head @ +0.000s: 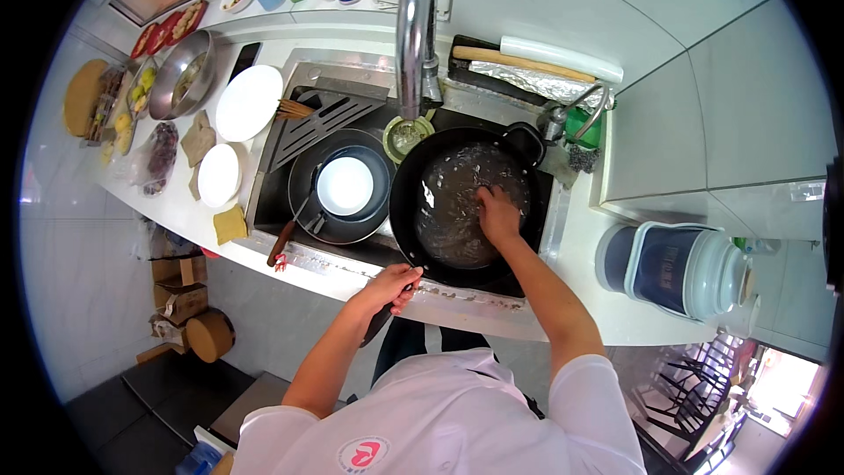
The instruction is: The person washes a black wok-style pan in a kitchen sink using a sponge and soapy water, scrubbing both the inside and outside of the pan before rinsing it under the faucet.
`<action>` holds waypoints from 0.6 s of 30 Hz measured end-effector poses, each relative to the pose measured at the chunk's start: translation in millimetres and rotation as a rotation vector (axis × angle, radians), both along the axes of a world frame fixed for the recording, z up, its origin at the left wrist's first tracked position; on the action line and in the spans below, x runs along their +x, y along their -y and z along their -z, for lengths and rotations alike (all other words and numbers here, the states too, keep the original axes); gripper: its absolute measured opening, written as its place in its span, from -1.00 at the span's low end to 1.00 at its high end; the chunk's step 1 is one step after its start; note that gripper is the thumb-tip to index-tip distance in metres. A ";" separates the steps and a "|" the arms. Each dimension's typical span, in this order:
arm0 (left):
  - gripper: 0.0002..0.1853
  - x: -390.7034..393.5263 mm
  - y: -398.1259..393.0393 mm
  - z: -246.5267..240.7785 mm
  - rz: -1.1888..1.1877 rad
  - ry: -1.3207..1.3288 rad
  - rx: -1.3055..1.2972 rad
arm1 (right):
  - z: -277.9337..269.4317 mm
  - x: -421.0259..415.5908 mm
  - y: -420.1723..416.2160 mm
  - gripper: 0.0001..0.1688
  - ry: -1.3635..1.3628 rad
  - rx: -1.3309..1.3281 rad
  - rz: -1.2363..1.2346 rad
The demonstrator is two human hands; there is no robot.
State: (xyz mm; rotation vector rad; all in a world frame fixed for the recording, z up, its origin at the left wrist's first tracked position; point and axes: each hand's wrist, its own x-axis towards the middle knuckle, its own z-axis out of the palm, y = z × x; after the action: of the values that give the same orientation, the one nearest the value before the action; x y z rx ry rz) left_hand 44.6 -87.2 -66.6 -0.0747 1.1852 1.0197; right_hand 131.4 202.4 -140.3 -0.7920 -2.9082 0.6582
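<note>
A large black wok with cloudy water in it sits over the right part of the sink. My left hand is closed around its long dark handle at the sink's front edge. My right hand reaches into the wok with its fingertips at the water; whether they hold anything is hidden. To the left, a dark frying pan lies in the sink with a white bowl in it. A green strainer-like dish sits under the chrome faucet.
White plates, a steel bowl, a brown cloth and a yellow sponge cloth lie on the left counter. A wooden-handled utensil leans over the sink's front rim. At right stands a blue insulated jug.
</note>
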 end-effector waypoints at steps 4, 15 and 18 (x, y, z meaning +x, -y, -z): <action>-0.58 1.1 -2.7 -5.4 -0.013 -0.003 -0.020 | -4.2 31.2 16.6 -0.64 0.207 0.037 -0.091; -0.57 2.6 -3.2 -2.6 -0.015 -0.043 -0.034 | -3.6 -47.3 70.2 -0.72 -0.103 -0.148 -0.105; -0.57 4.4 -4.6 -6.5 -0.006 -0.053 -0.040 | -3.6 -61.6 47.8 -0.76 -0.154 -0.046 -0.026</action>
State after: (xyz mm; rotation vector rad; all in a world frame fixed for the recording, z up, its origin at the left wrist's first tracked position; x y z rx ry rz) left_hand 49.0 -82.6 -60.1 -0.0831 1.2540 1.0083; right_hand 69.8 154.6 -136.6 -0.6757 -2.7781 0.7549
